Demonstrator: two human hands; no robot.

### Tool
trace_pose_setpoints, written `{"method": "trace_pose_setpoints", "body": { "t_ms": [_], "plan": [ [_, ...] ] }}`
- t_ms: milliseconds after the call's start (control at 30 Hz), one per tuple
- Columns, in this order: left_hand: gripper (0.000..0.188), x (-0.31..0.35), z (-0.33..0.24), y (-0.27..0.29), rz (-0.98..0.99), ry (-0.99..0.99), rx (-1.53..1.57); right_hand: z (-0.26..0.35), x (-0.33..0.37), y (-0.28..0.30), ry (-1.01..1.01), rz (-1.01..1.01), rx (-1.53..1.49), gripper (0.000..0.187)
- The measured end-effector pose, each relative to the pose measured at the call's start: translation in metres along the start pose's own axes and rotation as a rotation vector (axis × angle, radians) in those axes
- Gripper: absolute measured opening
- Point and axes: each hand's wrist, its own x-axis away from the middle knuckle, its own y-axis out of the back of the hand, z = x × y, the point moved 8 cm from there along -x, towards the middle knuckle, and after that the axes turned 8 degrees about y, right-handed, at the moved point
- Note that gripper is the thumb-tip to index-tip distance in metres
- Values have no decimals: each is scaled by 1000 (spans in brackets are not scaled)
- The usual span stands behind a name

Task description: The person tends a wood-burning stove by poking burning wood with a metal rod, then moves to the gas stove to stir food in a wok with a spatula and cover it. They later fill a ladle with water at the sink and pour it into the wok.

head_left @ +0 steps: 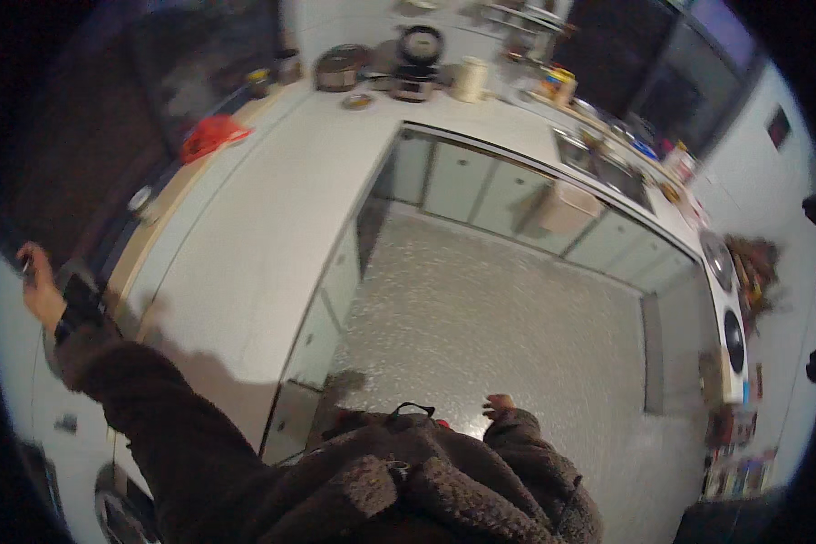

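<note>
My left arm, in a fuzzy brown sleeve, reaches out to the far left. At its end my left hand [41, 288] is raised beside the window frame, fingers curled together. A small dark spot shows between the fingers; what it is I cannot make out. A dark band [80, 306] wraps that wrist. My right hand [497, 405] hangs low in front of my body, over the grey floor [508, 299], with its fingers somewhat apart and nothing in them. Nearest to my left arm is the long white counter [245, 254].
A red plastic bag [213, 136] and a white cup [141, 201] sit on the window ledge. At the back stand a round cooker [340, 68], an appliance with a raised lid [417, 63] and a cream jug [471, 80]. A sink [612, 172] and pale bin [568, 208] are right.
</note>
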Motion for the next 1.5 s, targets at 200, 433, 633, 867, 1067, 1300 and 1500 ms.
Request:
{"method": "trace_pose_setpoints", "body": {
  "t_ms": [200, 433, 633, 867, 1067, 1300, 1500],
  "plan": [
    [21, 155, -109, -181, 887, 879, 2011, 36, 25, 77, 61, -51, -153, 46],
    [14, 473, -224, -358, 781, 1214, 1576, 105, 27, 178, 298, -166, -406, 42],
    [20, 726, -359, -414, 1377, 1805, 1583, 229, 47, 223, 551, 0, -444, 46],
    [33, 945, -501, -477, 2279, 1543, 932, 371, 52, 306, 811, 186, -709, 57],
    [25, 1057, -642, -531, 2946, 1434, 901, 378, -8, 447, 563, -163, -818, 27],
    [34, 1176, -703, -699, 2902, -163, 430, 327, -78, 636, 568, -648, -836, 15],
    [29, 1214, -691, -921, 2237, 197, 361, 315, -143, 770, 423, -660, -550, 14]
  ]
}}
